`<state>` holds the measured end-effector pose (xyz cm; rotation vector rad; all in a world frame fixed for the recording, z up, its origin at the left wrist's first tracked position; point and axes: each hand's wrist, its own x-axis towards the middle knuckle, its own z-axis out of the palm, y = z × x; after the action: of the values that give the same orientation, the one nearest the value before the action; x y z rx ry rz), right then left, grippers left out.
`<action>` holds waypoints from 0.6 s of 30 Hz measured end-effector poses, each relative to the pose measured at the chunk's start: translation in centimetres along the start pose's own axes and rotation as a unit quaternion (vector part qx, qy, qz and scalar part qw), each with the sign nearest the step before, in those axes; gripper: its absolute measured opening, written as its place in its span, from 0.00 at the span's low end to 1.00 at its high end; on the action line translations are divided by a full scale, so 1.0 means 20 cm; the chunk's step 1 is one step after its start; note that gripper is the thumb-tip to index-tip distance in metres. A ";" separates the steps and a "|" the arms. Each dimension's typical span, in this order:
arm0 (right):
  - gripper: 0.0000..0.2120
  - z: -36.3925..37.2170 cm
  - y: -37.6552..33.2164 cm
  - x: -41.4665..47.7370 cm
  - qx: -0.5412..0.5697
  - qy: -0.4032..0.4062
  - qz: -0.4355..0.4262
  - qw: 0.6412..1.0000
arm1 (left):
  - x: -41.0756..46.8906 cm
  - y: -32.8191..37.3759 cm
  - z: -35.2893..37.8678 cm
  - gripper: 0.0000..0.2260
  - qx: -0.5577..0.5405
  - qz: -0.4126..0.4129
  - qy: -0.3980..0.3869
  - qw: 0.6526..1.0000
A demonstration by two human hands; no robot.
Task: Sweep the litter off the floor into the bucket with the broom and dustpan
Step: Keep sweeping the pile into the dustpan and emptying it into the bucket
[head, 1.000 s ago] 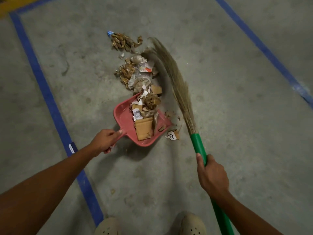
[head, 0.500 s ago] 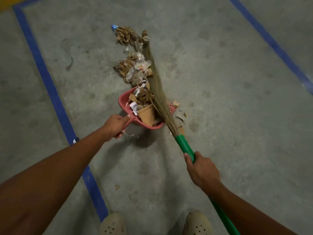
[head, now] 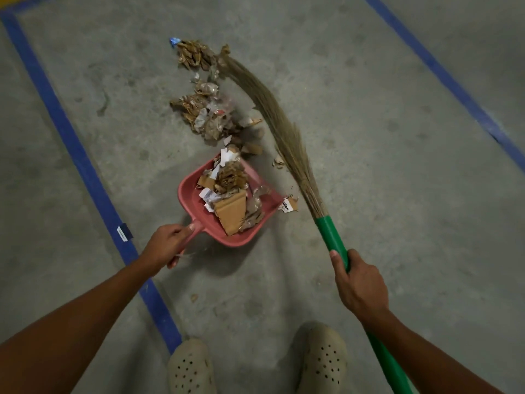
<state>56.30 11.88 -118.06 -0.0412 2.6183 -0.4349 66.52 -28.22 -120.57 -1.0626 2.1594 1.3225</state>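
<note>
Head view: left hand (head: 167, 245), grip closed round the pink dustpan (head: 186, 194) handle. The pan mouth is set low on the floor (head: 397, 194), facing the litter pile (head: 210, 115) so scraps slide straight in. Cardboard and paper already lie in the pan. Right hand (head: 359, 282), grip wrapped on the green handle of the broom (head: 284, 132). Bristles are laid behind the pile's far end, placed to drag it panward. A labelled scrap (head: 288, 206) sits just beside the pan's right edge. Bucket not in view.

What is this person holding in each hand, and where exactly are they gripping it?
The left hand grips the pink dustpan by its handle; the right hand grips the broom on its green handle, near the bristles.
</note>
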 end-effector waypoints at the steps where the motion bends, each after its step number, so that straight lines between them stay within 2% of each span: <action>1: 0.22 0.00 0.02 -0.01 0.003 -0.001 0.012 1.000 | -0.03 -0.03 -0.01 0.22 0.000 -0.005 -0.002 1.000; 4: 0.23 0.00 0.06 -0.03 0.014 -0.005 0.058 0.998 | -0.14 -0.12 -0.04 0.21 0.000 -0.021 -0.014 1.000; 9: 0.24 0.01 0.16 -0.10 -0.002 -0.066 0.126 0.990 | -0.28 -0.23 -0.04 0.22 0.026 -0.060 -0.043 0.997; 14: 0.23 0.08 0.18 -0.20 -0.027 -0.083 0.113 0.990 | -0.28 -0.23 0.12 0.24 0.040 -0.085 -0.057 0.994; 18: 0.22 0.15 0.13 -0.26 -0.020 -0.091 0.107 0.990 | -0.21 -0.11 0.31 0.26 0.019 -0.074 -0.046 0.996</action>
<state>62.49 14.00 -118.94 0.1782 2.4194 -0.2892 70.62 -21.74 -122.03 -1.1009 1.9902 1.2351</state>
